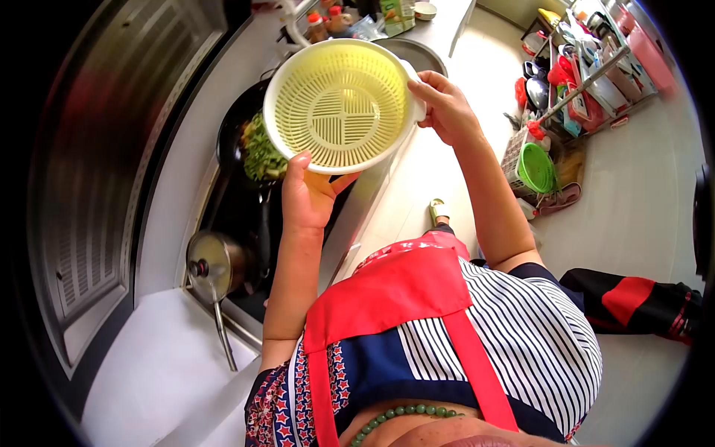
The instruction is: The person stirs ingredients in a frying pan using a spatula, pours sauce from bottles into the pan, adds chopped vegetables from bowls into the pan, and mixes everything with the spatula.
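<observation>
White plastic colander (342,123), bare inside, is grasped at its rim by a person's left hand (307,200) and right hand (449,113), beside the black wok (228,139) where chopped greens (261,153) already lie heaped, seemingly unmixed.

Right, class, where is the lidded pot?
In the head view, the lidded pot is on the left side, below the black wok and left of the wok's handle.
</observation>
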A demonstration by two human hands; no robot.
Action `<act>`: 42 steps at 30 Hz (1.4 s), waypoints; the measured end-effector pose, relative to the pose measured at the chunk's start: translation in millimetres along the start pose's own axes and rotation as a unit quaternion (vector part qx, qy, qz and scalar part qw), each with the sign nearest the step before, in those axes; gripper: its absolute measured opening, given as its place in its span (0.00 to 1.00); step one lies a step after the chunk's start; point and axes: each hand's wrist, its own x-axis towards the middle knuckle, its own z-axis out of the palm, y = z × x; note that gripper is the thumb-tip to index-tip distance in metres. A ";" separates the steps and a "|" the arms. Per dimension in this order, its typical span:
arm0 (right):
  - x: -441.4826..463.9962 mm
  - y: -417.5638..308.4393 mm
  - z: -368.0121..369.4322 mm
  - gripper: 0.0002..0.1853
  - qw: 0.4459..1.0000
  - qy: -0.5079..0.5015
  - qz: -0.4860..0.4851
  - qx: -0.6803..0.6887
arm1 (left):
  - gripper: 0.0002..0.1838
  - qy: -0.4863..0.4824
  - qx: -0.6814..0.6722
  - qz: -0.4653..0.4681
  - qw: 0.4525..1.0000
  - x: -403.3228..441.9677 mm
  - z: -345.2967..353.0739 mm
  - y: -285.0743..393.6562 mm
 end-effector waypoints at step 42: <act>238.8 83.8 -252.8 0.13 0.989 0.124 0.000 0.086 | 0.34 -0.009 0.185 -0.134 0.973 297.8 169.7 -216.6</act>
